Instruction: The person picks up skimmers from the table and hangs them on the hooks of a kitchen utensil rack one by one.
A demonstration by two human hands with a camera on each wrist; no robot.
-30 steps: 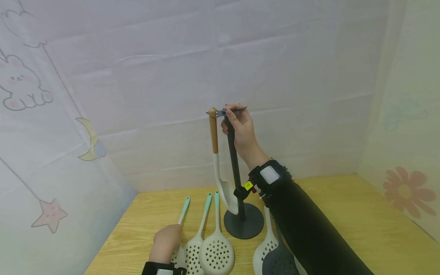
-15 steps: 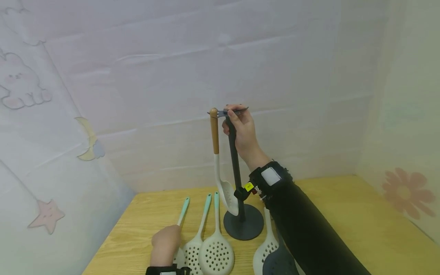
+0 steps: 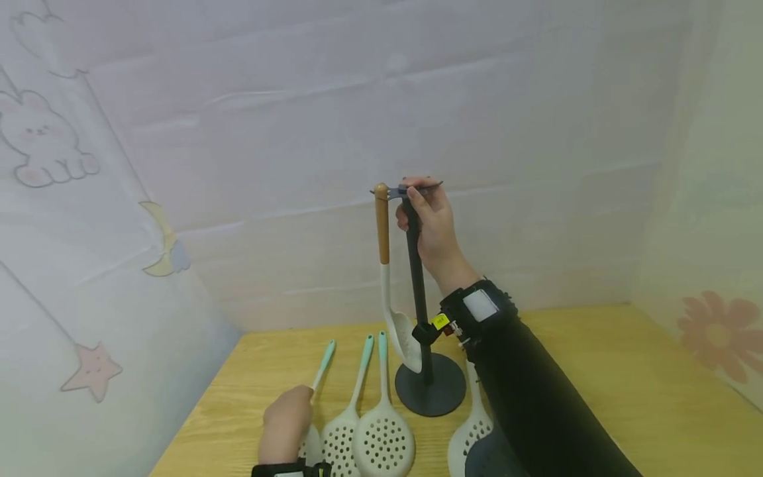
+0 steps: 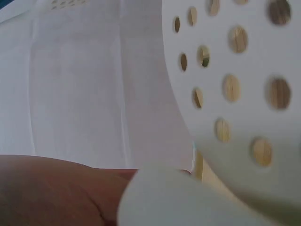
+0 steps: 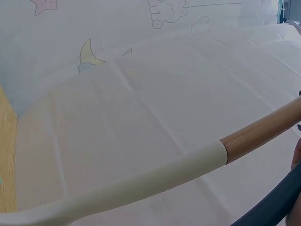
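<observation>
right hand [image 3: 434,225]: raised at the top of the dark stand [image 3: 420,291], fingers curled around the upper pole just under the small crossbar; the grip is closed on the pole, thumb side facing the camera.

dark stand: planted upright on the bench [image 3: 596,384] on a round base, roughly mid-bench, close to the back wall.

wood-handled spatula [image 3: 390,291]: hung from the left end of the crossbar, wooden handle up, white slotted blade down and nearly reaching the base. In the right wrist view the same handle [image 5: 141,181] is seen running across the frame, white part joined to the wood part.

left hand [image 3: 287,424]: low at the front edge, resting on the bowl of the leftmost white skimmer [image 3: 311,424]. Fingers are hidden under the back of the hand, so it can't be told whether the grip is pinching anything or just lying flat. Only skin and a white edge are caught in the left wrist view.

teal-handled skimmers: 3 are laid side by side left of the stand, handles pointed at the wall; the middle one [image 3: 346,424] and the perforated one [image 3: 383,430] lie just beside the hand, bowls almost touching. A perforated white bowl [image 4: 235,94] fills the left wrist view.

right of the stand: another white perforated skimmer [image 3: 471,437] and a dark utensil [image 3: 491,457], both partly covered by the black sleeve [image 3: 536,411].
</observation>
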